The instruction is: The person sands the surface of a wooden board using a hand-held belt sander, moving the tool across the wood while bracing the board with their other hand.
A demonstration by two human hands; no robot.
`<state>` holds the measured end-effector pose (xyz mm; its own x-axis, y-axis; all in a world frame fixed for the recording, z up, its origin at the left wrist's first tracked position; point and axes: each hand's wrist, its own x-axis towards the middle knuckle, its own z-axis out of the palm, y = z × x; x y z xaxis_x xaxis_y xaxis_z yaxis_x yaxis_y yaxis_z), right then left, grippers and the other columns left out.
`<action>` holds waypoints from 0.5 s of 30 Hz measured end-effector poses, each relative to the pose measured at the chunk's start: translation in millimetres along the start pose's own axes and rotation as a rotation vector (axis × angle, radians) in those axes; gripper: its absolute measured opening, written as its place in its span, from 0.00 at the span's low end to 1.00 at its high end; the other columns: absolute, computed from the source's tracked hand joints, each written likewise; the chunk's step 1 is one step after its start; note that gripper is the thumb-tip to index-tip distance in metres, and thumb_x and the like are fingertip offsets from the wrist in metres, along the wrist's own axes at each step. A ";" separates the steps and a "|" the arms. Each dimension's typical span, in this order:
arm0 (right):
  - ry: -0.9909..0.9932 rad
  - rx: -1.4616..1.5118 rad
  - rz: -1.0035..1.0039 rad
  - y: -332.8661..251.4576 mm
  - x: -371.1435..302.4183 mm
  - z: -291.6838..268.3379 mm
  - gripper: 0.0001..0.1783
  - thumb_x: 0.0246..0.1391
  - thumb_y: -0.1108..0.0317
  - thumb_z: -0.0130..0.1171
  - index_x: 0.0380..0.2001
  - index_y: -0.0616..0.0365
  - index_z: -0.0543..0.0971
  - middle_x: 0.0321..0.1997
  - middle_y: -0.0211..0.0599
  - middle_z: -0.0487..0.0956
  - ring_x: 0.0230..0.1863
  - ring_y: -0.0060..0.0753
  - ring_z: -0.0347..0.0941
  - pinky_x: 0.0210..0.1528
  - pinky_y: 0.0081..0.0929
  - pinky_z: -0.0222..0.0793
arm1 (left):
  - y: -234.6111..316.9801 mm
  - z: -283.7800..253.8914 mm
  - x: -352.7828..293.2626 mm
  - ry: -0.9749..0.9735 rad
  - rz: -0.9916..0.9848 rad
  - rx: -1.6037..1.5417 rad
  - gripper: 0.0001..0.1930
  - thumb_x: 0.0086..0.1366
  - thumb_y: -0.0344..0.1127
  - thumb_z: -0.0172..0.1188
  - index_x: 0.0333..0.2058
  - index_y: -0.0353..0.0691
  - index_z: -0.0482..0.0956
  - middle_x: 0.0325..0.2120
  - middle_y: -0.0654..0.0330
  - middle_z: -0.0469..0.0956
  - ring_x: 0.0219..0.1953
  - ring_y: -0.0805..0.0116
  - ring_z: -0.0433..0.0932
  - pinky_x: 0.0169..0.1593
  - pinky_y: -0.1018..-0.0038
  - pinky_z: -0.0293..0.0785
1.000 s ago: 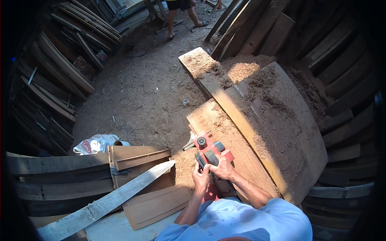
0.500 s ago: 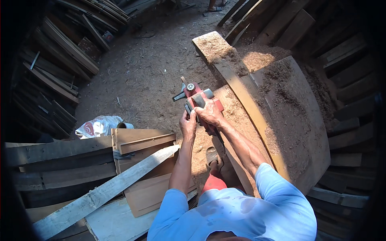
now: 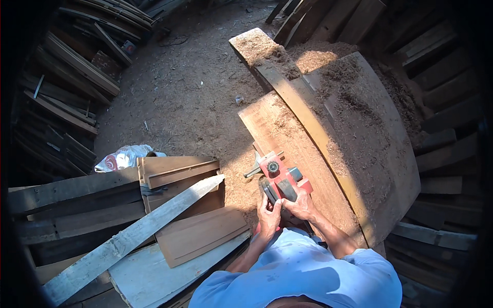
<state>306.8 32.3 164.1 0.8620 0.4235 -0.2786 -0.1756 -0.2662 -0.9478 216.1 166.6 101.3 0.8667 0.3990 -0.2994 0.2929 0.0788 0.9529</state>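
Note:
A red and black electric hand planer (image 3: 280, 177) is close in front of my body, over the near part of a reddish wooden board (image 3: 280, 131). My right hand (image 3: 302, 205) is closed around its rear handle. My left hand (image 3: 268, 211) grips the black side of the same tool, fingers partly hidden beneath it. A dark round knob tops the planer's front end. Fine shavings are scattered over the board. Along its right edge runs a long yellowish plank (image 3: 308, 123), standing higher than the board.
To the right lies a wide slab (image 3: 380, 133) strewn with shavings. At the left are stacked planks, a whitish board (image 3: 138, 236), a brown panel (image 3: 200, 235) and a plastic bag (image 3: 126, 158). More timber leans along both sides, and shavings litter the ground (image 3: 174, 97).
Both hands have drawn the planer back toward my body, from the board's far end to its near part. More of the board's surface shows. The view has shifted slightly.

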 end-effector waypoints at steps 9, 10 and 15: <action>-0.036 -0.022 0.047 -28.3 87.4 13.5 0.24 0.55 0.59 0.69 0.50 0.66 0.82 0.42 0.53 0.86 0.44 0.43 0.85 0.49 0.39 0.80 | 45.5 -15.1 82.5 0.030 0.012 -0.155 0.23 0.74 0.33 0.64 0.64 0.35 0.74 0.44 0.64 0.82 0.41 0.79 0.76 0.45 0.79 0.75; -0.034 -0.020 0.061 -31.8 106.7 15.1 0.25 0.53 0.59 0.69 0.48 0.67 0.82 0.41 0.54 0.86 0.43 0.44 0.84 0.48 0.40 0.79 | 50.2 -14.1 100.6 0.051 0.043 -0.185 0.22 0.74 0.33 0.64 0.64 0.34 0.75 0.44 0.64 0.82 0.40 0.79 0.76 0.44 0.79 0.74; 0.015 -0.045 -0.111 -47.6 222.7 38.4 0.23 0.48 0.58 0.64 0.40 0.69 0.81 0.33 0.54 0.84 0.37 0.49 0.83 0.44 0.42 0.79 | 65.2 -44.3 213.9 0.065 0.230 -0.098 0.19 0.74 0.35 0.64 0.60 0.34 0.78 0.43 0.64 0.82 0.41 0.78 0.77 0.47 0.77 0.75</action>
<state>488.8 172.5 141.2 0.8820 0.4397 -0.1694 -0.0571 -0.2572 -0.9647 402.7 297.5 101.5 0.8775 0.4739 -0.0735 0.0479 0.0658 0.9967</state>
